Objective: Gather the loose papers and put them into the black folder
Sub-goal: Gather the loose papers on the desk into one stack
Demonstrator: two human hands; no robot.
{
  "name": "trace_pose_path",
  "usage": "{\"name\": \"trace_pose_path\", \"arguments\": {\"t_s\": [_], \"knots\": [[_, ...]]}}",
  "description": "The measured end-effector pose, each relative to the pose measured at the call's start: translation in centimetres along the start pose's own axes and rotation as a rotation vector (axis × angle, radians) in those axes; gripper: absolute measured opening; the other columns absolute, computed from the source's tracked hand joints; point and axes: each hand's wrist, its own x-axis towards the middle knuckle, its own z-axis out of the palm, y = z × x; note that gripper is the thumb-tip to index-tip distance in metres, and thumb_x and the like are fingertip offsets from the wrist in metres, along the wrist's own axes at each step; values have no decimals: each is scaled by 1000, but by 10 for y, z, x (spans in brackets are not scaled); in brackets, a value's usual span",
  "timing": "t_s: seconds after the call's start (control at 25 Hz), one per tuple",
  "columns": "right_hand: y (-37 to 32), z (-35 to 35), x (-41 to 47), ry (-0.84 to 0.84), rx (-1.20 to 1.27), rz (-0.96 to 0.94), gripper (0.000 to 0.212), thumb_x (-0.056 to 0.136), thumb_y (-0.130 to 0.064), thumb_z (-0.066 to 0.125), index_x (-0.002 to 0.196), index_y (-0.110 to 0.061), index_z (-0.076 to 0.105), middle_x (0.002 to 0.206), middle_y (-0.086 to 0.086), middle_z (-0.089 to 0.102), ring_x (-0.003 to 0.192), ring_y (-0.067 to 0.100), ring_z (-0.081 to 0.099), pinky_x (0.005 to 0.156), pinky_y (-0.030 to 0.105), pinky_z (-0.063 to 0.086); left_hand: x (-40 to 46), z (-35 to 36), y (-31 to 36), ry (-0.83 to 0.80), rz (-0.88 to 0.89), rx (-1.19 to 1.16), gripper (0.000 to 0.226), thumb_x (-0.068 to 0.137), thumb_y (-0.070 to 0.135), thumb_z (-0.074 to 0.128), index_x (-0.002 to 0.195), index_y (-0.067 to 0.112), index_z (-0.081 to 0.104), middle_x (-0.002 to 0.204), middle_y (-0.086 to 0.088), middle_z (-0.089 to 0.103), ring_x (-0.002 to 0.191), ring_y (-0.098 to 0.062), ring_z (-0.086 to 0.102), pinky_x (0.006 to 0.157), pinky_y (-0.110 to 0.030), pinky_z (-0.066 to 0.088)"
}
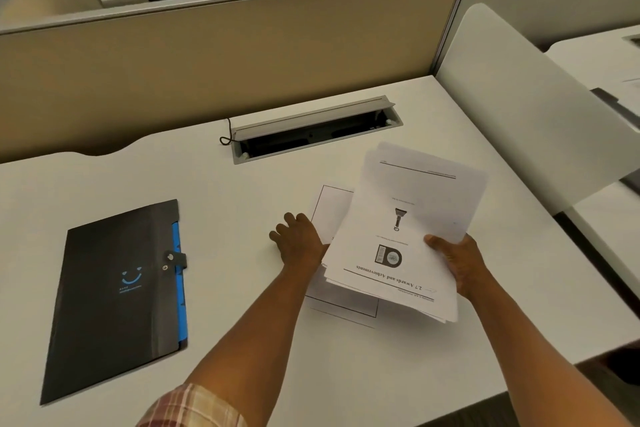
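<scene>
Right hand (457, 263) pinches stack of papers (405, 236) by its near-right edge, thumb on top, left hand (299, 243) spread under its left side for support, one sheet (332, 208) left on desk (207, 184), black folder (117, 295) shut, well left

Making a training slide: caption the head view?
Right hand lifts white printed papers; closed black folder waits left.

Folder (117, 295) left on desk (242, 184), papers (405, 236) right.
</scene>
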Motion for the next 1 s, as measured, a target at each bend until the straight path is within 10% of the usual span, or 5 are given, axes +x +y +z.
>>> {"name": "trace_pose_path", "arguments": {"t_s": [0.36,0.6,1.0], "knots": [[9,6,4,-73,-4,46,26,81,4,68,97,-16,66,93,8,73,71,22,71,61,34,60,14,3,1,-95,-76,-133,80,72,51,77,127,7,39,121,-12,59,114,-32,58,93,-43,37],[13,3,8,-126,9,57,29,81,3,68,104,-15,67,93,5,76,75,22,74,61,34,59,18,4,-4,-167,-95,-267,49,73,41,74,111,12,63,113,-10,66,106,-32,63,87,-40,50],[9,12,7,-134,-5,35,27,81,2,68,99,-19,66,95,6,74,76,23,71,65,36,60,34,-32,-48,-145,-56,-1111,48,76,15,80,119,10,61,116,-12,70,100,-30,69,90,-46,57]]}}
